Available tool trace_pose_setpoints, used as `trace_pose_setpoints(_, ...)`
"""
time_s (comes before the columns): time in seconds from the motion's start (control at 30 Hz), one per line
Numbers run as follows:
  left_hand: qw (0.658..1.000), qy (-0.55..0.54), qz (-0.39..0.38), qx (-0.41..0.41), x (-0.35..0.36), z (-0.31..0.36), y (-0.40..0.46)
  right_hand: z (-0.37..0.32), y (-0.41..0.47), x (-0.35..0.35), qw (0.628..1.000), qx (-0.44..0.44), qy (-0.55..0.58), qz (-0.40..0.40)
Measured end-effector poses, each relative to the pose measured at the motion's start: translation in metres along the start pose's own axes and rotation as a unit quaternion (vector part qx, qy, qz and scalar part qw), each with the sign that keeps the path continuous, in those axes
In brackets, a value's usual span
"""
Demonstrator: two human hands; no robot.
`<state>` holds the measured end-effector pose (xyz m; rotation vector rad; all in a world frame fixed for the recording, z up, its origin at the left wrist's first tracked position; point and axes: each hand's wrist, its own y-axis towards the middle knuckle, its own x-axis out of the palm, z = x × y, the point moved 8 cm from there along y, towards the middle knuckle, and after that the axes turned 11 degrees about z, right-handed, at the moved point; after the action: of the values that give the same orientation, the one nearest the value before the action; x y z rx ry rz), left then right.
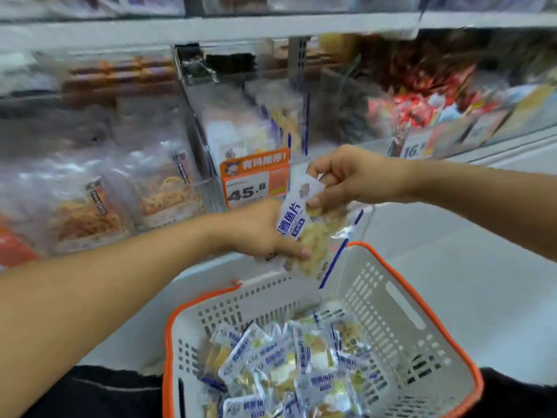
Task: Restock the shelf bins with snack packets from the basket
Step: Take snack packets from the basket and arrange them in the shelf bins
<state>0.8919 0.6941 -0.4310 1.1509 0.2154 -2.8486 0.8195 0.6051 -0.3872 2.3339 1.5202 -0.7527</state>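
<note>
Basket (401, 306) below price tag (254, 179)

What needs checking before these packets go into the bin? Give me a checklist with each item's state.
1. Left hand grips the bunch of snack packets from below: ok.
2. Right hand pinches the top packet's upper edge: ok.
3. Target bin behind the 45.8 price tag holds matching blue-and-white packets: ok, though blurred.
4. Room left in that bin for more: cannot tell, motion blur hides the fill level.
5. Packets held above the basket, so a dropped one would probably land inside: ok.
6. Stock remaining in the basket for later rounds: ok, many packets lie in it.
</note>
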Motion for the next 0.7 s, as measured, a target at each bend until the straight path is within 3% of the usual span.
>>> trace_pose_setpoints(0.13,0.964,-0.142,0.221,0.049,-0.056,0.047,0.01,-0.033,-0.004,-0.075,0.997,-0.022,-0.016,0.066)
trace_pose_setpoints(0.23,0.92,-0.114,0.368,0.064,-0.086,0.054,0.004,-0.053,0.005,-0.106,0.989,-0.066,-0.035,0.132)
trace_pose_setpoints(0.37,0.83,-0.027,0.542,0.127,-0.133,0.063,-0.024,-0.071,0.027,-0.159,0.955,-0.11,-0.107,0.253)
trace_pose_setpoints(0.43,0.826,0.054,0.549,0.119,-0.143,0.056,-0.026,-0.052,0.045,-0.162,0.947,-0.083,-0.173,0.257)
trace_pose_setpoints(0.53,0.851,0.17,0.492,0.073,-0.145,0.032,-0.014,-0.005,0.076,-0.145,0.951,-0.008,-0.205,0.231)
trace_pose_setpoints(0.7,0.866,0.199,0.454,0.058,-0.144,0.022,-0.003,0.031,0.115,-0.133,0.956,0.036,-0.167,0.24)
